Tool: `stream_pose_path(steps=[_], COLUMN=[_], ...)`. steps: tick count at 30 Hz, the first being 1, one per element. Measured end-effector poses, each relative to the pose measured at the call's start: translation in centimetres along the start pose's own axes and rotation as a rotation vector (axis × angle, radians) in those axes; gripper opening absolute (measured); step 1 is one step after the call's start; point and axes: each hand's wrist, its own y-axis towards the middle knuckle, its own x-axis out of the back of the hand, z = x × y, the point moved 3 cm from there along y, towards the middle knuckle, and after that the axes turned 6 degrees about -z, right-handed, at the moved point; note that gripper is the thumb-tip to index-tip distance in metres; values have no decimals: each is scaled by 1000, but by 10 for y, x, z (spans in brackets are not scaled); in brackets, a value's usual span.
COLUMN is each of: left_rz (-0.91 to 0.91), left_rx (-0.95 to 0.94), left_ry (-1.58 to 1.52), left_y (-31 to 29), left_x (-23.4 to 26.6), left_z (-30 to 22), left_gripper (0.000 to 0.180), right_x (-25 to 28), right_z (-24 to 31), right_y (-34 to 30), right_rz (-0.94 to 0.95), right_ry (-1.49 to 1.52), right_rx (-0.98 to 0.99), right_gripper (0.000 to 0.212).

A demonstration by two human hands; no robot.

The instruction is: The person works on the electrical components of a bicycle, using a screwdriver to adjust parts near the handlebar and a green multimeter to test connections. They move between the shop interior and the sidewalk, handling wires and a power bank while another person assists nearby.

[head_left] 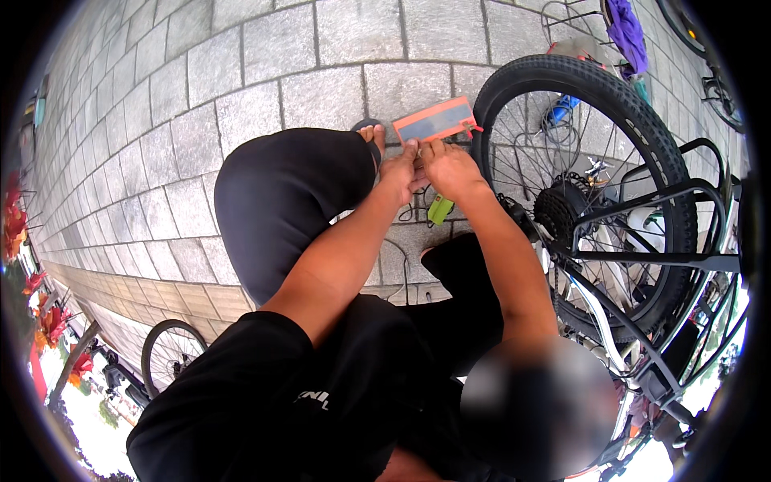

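My left hand (397,174) and my right hand (451,169) meet low over the paving, beside the bicycle's rear wheel (491,103). Fingers of both are closed and pressed together around something too small and hidden to make out. Just beyond the fingertips lies a flat orange-and-grey rectangular piece (434,122), with a small red item (472,128) at its right end. A bright yellow-green object (439,210) rests on the ground below my right hand. Thin dark cable or cord runs near it.
Close on the right stands the bicycle, its cassette (554,210) and black rack (642,259) facing me. Behind the spokes lies a blue cylindrical item (560,109); a purple cloth (626,36) hangs farther back. Grey paving (277,40) spreads ahead. Another bicycle wheel (172,353) is at lower left.
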Motion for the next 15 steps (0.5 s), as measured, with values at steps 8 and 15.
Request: stream_pose_path(steps=[8, 15], left_rz=[75, 8], left_rx=[-9, -1], left_ry=[-67, -104], left_y=[-11, -3], left_x=[4, 3], left_z=[7, 8], left_gripper=[19, 15], right_x=[3, -10], right_z=[-1, 5], right_y=[0, 1], right_rz=[-18, 20], right_ry=[316, 362], right_rx=[-285, -393], right_gripper=[39, 35])
